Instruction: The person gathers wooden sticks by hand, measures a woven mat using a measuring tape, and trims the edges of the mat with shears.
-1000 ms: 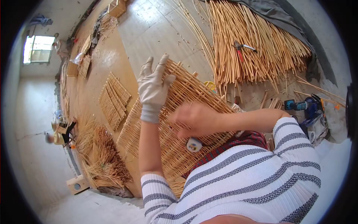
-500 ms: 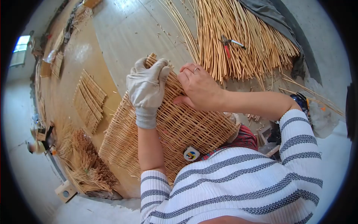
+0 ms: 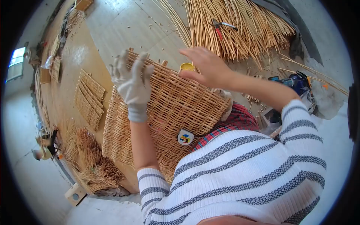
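A woven wicker panel (image 3: 176,101) lies tilted across my lap, its upper edge away from me. My left hand (image 3: 132,80), in a pale work glove, is at the panel's upper left corner with fingers spread; whether it touches the weave I cannot tell. Bare, my right hand (image 3: 208,69) hovers by the upper edge, thumb and fingers apart, nothing in its grasp. Just beyond that edge a yellow round object (image 3: 187,67) shows, partly hidden. On the panel's lower part rests a white tape measure (image 3: 185,137).
A large pile of wicker rods (image 3: 240,30) lies ahead, with red-handled pruning shears (image 3: 219,28) on top. Several woven pieces (image 3: 89,98) lie on the floor at left, near a bundle of thin stalks (image 3: 95,157). A blue power tool (image 3: 296,82) sits at right.
Both hands have come off their grip at the panel's upper edge and opened. My left hand moved left, my right up and right. The yellow object has come into sight.
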A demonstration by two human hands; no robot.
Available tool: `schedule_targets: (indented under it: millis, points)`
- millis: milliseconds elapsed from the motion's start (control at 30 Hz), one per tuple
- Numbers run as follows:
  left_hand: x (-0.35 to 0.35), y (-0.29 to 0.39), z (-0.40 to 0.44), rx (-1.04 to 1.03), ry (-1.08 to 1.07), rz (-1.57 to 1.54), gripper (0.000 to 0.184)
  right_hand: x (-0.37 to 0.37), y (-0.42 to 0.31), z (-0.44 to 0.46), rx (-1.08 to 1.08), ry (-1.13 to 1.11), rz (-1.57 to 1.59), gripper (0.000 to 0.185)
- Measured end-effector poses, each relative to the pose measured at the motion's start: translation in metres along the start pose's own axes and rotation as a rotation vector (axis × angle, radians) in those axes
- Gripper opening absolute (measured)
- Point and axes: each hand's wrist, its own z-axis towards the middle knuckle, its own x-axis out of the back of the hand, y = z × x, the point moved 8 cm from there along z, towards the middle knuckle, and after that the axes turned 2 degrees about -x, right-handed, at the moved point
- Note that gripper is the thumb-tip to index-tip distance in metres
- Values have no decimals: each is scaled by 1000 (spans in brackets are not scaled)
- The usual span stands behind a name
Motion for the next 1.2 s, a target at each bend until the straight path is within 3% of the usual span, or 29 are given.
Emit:
schedule_targets:
  millis: [100,167,267,333,433,567,767,833,867,933,967,1033,1200]
  points:
    - [-4,38,-16,-125,-150,-153,42,-8,-6,-68,13,-116,-270,84]
    - [-14,71,-18,-257,-304,-253,46,-4,-20,-70,-8,-113,-268,86]
    - [-27,67,-20,-175,-330,-340,48,4,-35,-53,46,-5,-351,90]
    - [-28,64,-20,-173,-277,-387,50,-14,-35,-51,99,-166,-272,88]
    - [-27,62,-17,-240,-131,-473,37,-23,-38,-52,86,-177,-356,85]
    - [-36,61,-19,-277,-102,-563,22,-30,-35,-47,108,-201,-309,83]
    - [-39,54,-22,-243,-138,-536,26,-33,-28,-28,216,-230,-416,78]
    - [-35,51,-22,-193,-129,-556,28,-45,-8,-23,78,-606,-222,62]
    - [-34,54,-24,-200,-140,-570,28,-41,6,-26,59,-606,-217,62]
    - [-28,55,-26,-175,-98,-582,29,-14,38,-29,-199,-389,289,38]
    - [-27,54,-30,-183,-81,-587,30,-5,40,-40,-193,-392,291,38]
    - [-23,60,-34,-201,-109,-578,31,16,61,-62,-397,-336,372,24]
    - [-23,104,-38,-264,-313,-538,28,16,56,-105,-371,-307,321,24]
